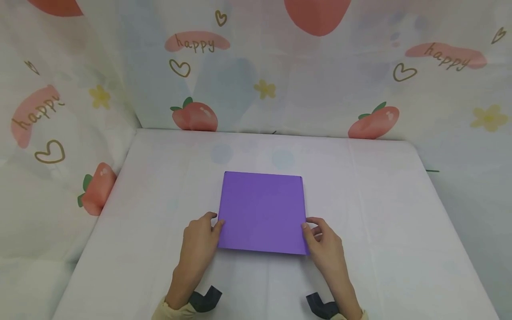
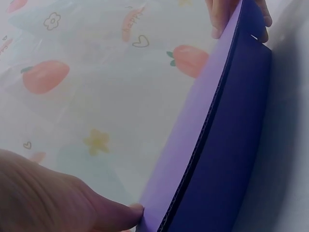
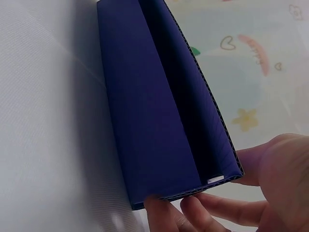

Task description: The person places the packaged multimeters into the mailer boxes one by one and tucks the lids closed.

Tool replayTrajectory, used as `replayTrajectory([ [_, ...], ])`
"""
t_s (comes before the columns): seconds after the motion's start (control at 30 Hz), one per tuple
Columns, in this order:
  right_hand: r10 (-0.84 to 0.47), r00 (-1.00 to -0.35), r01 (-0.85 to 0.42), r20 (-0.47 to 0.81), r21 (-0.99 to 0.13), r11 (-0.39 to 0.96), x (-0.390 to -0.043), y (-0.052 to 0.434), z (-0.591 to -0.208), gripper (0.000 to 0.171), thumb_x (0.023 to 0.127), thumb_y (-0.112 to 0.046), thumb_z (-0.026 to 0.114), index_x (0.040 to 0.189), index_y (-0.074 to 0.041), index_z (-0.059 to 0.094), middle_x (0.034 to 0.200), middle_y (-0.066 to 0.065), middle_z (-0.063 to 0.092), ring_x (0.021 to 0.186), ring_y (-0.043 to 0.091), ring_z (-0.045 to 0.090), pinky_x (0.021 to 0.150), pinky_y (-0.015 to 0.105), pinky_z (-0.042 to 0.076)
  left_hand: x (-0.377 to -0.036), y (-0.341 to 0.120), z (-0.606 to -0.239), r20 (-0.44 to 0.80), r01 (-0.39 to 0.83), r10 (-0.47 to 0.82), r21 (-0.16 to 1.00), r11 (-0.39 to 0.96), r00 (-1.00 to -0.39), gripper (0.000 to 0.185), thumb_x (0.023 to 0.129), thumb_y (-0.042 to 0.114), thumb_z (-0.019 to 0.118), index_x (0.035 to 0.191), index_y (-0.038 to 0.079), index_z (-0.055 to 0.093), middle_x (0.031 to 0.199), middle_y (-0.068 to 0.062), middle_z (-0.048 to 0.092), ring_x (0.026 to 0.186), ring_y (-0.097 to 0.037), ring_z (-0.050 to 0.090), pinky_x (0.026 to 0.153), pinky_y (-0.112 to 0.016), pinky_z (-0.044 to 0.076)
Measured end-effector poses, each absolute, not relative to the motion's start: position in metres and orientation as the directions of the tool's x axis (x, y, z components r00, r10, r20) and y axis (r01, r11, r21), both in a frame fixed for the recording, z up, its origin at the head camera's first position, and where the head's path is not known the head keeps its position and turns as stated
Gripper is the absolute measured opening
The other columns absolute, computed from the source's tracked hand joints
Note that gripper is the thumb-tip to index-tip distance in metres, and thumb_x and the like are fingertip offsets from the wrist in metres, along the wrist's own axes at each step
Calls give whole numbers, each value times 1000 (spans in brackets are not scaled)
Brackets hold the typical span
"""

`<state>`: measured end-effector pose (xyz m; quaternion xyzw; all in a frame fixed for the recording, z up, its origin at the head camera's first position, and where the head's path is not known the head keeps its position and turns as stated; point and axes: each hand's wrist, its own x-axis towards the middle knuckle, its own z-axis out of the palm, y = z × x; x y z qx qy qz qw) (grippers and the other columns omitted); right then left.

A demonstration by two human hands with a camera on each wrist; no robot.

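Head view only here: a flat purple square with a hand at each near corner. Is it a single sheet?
Observer: No. The right wrist view shows the purple box is folded corrugated card, two layers with a gap.
Operator: How does the right hand hold it?
Observer: The right hand has fingertips under the bottom layer and the thumb at the top edge.
Operator: And the left?
Observer: The left hand has its thumb tip against the near corner's edge.
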<state>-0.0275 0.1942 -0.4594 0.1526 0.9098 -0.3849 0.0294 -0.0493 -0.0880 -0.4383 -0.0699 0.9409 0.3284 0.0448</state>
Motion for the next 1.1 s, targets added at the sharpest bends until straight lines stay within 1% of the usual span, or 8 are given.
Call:
replayTrajectory([
  [0.27, 249, -953, 297, -172, -684, 666, -28, 194, -459, 37, 106, -29, 61, 133, -5, 64, 100, 15, 71, 78, 19, 65, 60, 26, 48, -49, -87, -440, -105, -132, -87, 591, 796, -991, 29, 100, 18, 68, 117, -6, 75, 91, -17, 80, 77, -24, 74, 65, -41, 58],
  [0.47, 233, -958, 283, -168, -684, 672, -28, 193, -458, 37, 105, -26, 61, 133, -3, 64, 100, 16, 71, 76, 18, 65, 59, 27, 47, -48, -87, -440, -98, -127, -85, 584, 802, -992, 27, 100, 16, 69, 112, -7, 76, 94, -20, 80, 78, -26, 75, 65, -42, 59],
  [0.6, 226, -959, 281, -172, -680, 677, -28, 193, -458, 37, 106, -26, 61, 134, -2, 62, 101, 16, 71, 75, 18, 64, 59, 26, 47, -48, -87, -440, -101, -123, -78, 589, 798, -992, 26, 100, 16, 69, 111, -7, 76, 101, -22, 79, 84, -30, 77, 69, -44, 60],
  [0.77, 220, -960, 276, -171, -682, 677, -28, 193, -461, 37, 106, -25, 60, 135, -1, 61, 102, 16, 70, 75, 17, 63, 59, 26, 47, -49, -89, -443, -94, -119, -78, 603, 789, -993, 27, 100, 17, 68, 111, -6, 77, 103, -22, 79, 92, -34, 78, 76, -48, 61],
  [0.87, 216, -962, 271, -167, -684, 678, -28, 192, -462, 38, 107, -24, 59, 136, -1, 60, 102, 17, 69, 76, 17, 62, 59, 25, 46, -49, -90, -445, -101, -128, -84, 609, 783, -991, 27, 100, 18, 68, 110, -6, 77, 102, -21, 80, 89, -30, 77, 74, -47, 60],
  [1.1, 204, -967, 255, -156, -677, 690, -27, 192, -463, 37, 107, -23, 59, 135, 0, 60, 105, 18, 71, 81, 21, 68, 60, 26, 48, -50, -92, -446, -142, -155, -86, 601, 784, -986, 28, 101, 20, 68, 110, -5, 77, 100, -20, 80, 73, -20, 68, 62, -36, 54],
])
